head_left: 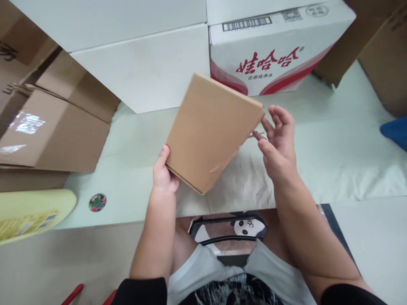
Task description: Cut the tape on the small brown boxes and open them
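A flat brown cardboard box is held up, tilted, above the pale green table cover. My left hand grips its lower left corner, thumb on the near face and the other fingers mostly hidden behind. Close to the box's right edge is my right hand, its fingers spread and slightly curled. The fingertips are very near that edge; whether they touch it I cannot tell. Something thin and pale shows partly behind the box by those fingertips, too hidden to name.
A white carton with red lettering and a plain white box stand at the back. Brown cartons are stacked on the left. A yellow bottle-like container lies near a round sticker. Something blue is at the right edge.
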`<state>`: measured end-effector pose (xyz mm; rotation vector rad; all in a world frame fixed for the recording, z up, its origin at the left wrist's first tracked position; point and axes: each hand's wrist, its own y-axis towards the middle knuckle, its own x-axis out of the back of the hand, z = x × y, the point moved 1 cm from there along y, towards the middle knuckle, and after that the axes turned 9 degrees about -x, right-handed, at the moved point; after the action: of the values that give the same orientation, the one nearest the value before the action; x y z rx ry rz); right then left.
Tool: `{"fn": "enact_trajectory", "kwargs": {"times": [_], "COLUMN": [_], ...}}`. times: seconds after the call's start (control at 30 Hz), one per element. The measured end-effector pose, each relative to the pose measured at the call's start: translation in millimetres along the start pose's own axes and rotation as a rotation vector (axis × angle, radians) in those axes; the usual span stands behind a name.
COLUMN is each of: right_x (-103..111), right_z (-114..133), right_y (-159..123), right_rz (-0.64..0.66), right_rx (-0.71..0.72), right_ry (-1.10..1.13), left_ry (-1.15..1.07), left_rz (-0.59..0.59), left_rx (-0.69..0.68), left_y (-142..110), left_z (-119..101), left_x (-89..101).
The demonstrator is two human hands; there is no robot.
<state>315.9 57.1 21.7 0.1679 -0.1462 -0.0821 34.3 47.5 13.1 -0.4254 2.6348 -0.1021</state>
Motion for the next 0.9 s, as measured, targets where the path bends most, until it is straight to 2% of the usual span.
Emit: {"fn": "enact_trajectory", "kwargs": {"times": [0.13, 0.2, 0.47, 0.6, 0.67, 0.8, 0.87, 0.9], "right_x": [-4.7, -6.1, -6.8, -8.9, -9.8, -11.0, -14.1, -17.0], "right_z": [1.5, 3.4, 0.0, -6.0, -6.8, -4.1, -0.9, 0.8], "right_y": [-2.6, -4.6, -2.3, -2.7, -3.7, -4.8, -4.5, -4.3], "right_rz": [0.178, 0.202, 0.218, 0.239, 0.246, 0.237, 0.258, 0.281], "right_rx": [-0.008, -0.043, -0.331, -0.367, -0.356, -0.323, -0.258, -0.207], "right_ry": [0.078, 0.096, 0.128, 0.075, 0.035, -0.039, -0.072, -0.095], "left_ry": [-0.100, -0.085, 0.013, 0.056, 0.106, 0.171, 0.164, 0.144], "left_rz": [0.112, 0.152, 0.229, 0.177, 0.160, 0.092, 0.107, 0.139], "left_rx": [0.337, 0.467, 0.479, 0.402, 0.304, -0.100, -0.322, -0.385], "left_y": [-9.0, -13.5, -10.2, -6.2, -2.6, 12.4, 20.9, 24.1], "left_z": [9.2, 16.3, 27.7, 30.1, 29.8, 16.0, 5.6, 1.8], "left_x": [-10.7, -16.3, -24.6, -20.6, -14.3, 6.0, 13.3, 14.6]}}
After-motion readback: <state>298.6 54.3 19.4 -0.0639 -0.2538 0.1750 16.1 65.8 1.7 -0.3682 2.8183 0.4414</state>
